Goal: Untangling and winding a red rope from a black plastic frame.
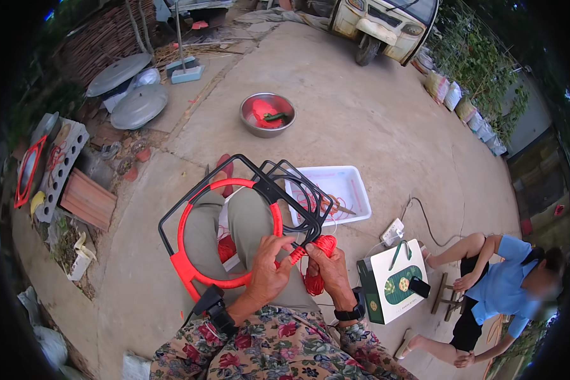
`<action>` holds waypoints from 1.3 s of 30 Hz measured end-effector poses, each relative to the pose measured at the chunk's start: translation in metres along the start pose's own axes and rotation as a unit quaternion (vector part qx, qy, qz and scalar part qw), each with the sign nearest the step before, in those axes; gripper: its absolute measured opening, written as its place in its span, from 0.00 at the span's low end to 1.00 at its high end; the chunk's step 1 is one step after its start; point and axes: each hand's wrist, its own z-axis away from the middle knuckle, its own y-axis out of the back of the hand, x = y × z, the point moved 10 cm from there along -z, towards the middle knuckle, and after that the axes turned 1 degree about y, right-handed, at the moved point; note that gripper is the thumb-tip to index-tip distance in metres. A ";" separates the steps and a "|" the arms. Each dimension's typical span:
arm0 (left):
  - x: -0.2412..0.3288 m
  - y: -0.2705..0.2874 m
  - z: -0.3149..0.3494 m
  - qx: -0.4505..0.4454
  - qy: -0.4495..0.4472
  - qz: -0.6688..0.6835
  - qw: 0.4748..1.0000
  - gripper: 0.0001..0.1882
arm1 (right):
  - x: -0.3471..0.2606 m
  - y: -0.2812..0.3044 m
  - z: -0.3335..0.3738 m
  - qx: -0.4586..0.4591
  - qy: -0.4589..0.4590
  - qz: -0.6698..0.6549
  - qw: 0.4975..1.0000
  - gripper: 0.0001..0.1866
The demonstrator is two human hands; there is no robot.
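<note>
A black frame [273,189] with a large ring in it rests over my lap. Red cord [181,237] is wound closely round much of the ring and its lower left corner. My left hand [269,266] has its thumb and fingers closed at the frame's right side, by a short coiled stretch of red cord [297,254]. Beside it, my right hand [331,272] is closed round a red cord skein [325,244], which bulges out above and below the fingers. More black frames [311,218] lie just past my hands, partly over a white tray [363,190].
Ahead stands a metal bowl [266,132] with red and dark green things inside. A gift box [392,285] with a phone [418,287] on it and a power strip [392,232] are at right. A person in blue [503,278] sits beyond. A three-wheeled vehicle [383,28] is parked far off.
</note>
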 end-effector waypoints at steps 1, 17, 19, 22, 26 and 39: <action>-0.002 -0.001 0.000 -0.003 0.004 -0.002 1.000 0.25 | 0.001 -0.002 -0.002 0.020 -0.003 -0.002 1.000 0.13; -0.044 -0.014 0.005 -0.208 0.342 0.398 0.825 0.17 | -0.068 -0.027 -0.032 -0.080 0.098 0.013 0.992 0.14; -0.044 -0.016 -0.001 -0.174 0.322 0.415 0.833 0.17 | -0.073 -0.029 -0.047 -0.070 0.099 0.037 0.992 0.14; -0.059 -0.015 0.001 -0.127 0.319 0.377 0.860 0.16 | -0.068 -0.034 -0.053 -0.063 0.083 0.056 0.993 0.15; -0.073 -0.012 0.007 -0.083 0.320 0.359 0.873 0.16 | -0.042 -0.034 -0.055 -0.054 0.051 0.070 0.995 0.15; -0.090 -0.007 0.020 -0.031 0.348 0.346 0.871 0.14 | -0.010 -0.040 -0.046 -0.039 -0.009 0.043 0.998 0.15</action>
